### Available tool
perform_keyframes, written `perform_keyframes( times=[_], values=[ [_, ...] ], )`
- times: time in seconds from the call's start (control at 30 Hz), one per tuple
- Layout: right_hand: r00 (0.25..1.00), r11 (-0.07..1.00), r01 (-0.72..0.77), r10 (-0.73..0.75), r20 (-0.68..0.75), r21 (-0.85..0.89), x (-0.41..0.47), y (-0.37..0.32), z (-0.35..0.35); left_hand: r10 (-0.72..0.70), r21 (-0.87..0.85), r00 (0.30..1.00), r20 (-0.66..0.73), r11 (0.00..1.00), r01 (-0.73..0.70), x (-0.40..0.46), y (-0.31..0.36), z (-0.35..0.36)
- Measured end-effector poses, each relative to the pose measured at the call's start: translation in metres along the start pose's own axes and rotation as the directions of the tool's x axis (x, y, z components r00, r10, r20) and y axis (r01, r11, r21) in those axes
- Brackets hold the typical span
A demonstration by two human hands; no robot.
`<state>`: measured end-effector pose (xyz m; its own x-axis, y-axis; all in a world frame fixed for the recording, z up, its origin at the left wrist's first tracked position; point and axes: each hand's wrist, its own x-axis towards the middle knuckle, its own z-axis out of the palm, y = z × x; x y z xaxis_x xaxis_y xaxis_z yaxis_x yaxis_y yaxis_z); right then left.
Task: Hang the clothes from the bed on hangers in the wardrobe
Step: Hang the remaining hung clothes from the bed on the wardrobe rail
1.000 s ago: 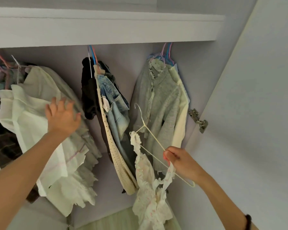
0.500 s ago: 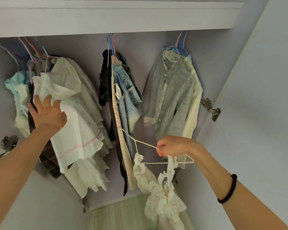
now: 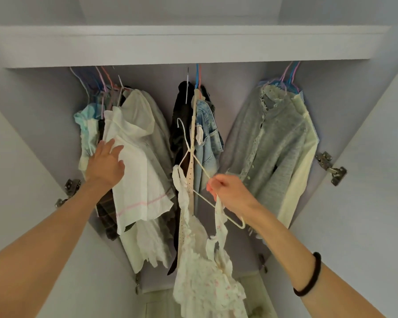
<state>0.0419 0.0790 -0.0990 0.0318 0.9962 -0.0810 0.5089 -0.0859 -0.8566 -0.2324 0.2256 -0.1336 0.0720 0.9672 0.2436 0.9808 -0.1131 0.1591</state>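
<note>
A frilly cream garment [image 3: 200, 267] with small pink flowers hangs by its straps from a thin white hanger [image 3: 194, 158]. My right hand [image 3: 230, 191] grips that hanger's sloping arm and the strap on it, in front of the middle group of clothes. The hanger's hook points up and left, below the rail, free of it. My left hand [image 3: 106, 164] presses with straight fingers against a white shirt [image 3: 138, 171] in the left group. The rail itself is hidden behind the wardrobe's top shelf [image 3: 193, 45].
Three bunches of hung clothes fill the wardrobe: pale ones at left, a dark piece and denim jacket [image 3: 208, 143] in the middle, a grey cardigan [image 3: 269, 148] at right. Both doors stand open with hinges [image 3: 331, 168] showing. Gaps lie between the bunches.
My right hand has lifted the hanger and turned it hook-up, moving left toward the middle clothes. My left hand has stayed pressed on the white shirt. The view has tilted up.
</note>
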Motion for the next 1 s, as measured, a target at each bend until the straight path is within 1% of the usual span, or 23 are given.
perform_keyframes(
  times=[0.13, 0.17, 0.23, 0.3, 0.37, 0.47, 0.57, 0.73, 0.9, 1.0],
  values=[
    [0.993, 0.991, 0.078, -0.068, -0.092, 0.111, 0.02, -0.03, 0.021, -0.003, 0.009, 1.0, 0.024, 1.0, 0.003, 0.0, -0.002, -0.001],
    [0.991, 0.985, 0.08, -0.062, -0.121, 0.152, 0.027, -0.036, 0.027, -0.004, 0.004, 0.999, 0.038, 1.0, 0.004, 0.001, -0.003, -0.001],
    [0.985, 0.97, 0.059, -0.019, -0.171, 0.234, 0.041, -0.046, 0.039, -0.009, -0.048, 0.998, 0.057, 0.999, 0.011, 0.0, -0.005, 0.0],
    [0.979, 0.964, 0.055, -0.002, -0.202, 0.259, 0.055, -0.054, 0.052, -0.005, -0.142, 0.999, 0.043, 0.99, 0.011, 0.0, -0.007, 0.002],
    [0.977, 0.964, 0.071, -0.016, -0.212, 0.255, 0.067, -0.061, 0.066, 0.028, -0.184, 1.0, -0.003, 0.983, -0.028, -0.001, -0.009, 0.002],
    [0.974, 0.967, 0.09, -0.035, -0.225, 0.237, 0.087, -0.069, 0.084, 0.091, -0.155, 0.993, -0.071, 0.983, -0.101, -0.001, -0.013, 0.0],
    [0.962, 0.968, 0.111, -0.048, -0.268, 0.224, 0.114, -0.077, 0.091, 0.136, -0.132, 0.983, -0.125, 0.979, -0.153, -0.001, -0.017, 0.0],
    [0.94, 0.964, 0.195, -0.131, -0.314, 0.182, 0.157, -0.088, 0.103, 0.195, -0.126, 0.958, -0.209, 0.966, -0.224, 0.005, -0.023, 0.003],
    [0.912, 0.956, 0.284, -0.247, -0.326, 0.069, 0.196, -0.097, 0.104, 0.237, -0.094, 0.936, -0.261, 0.959, -0.269, 0.013, -0.026, 0.004],
    [0.924, 0.967, 0.253, -0.237, -0.301, 0.017, 0.221, -0.105, 0.096, 0.226, -0.086, 0.931, -0.287, 0.962, -0.26, 0.017, -0.027, 0.004]
  ],
)
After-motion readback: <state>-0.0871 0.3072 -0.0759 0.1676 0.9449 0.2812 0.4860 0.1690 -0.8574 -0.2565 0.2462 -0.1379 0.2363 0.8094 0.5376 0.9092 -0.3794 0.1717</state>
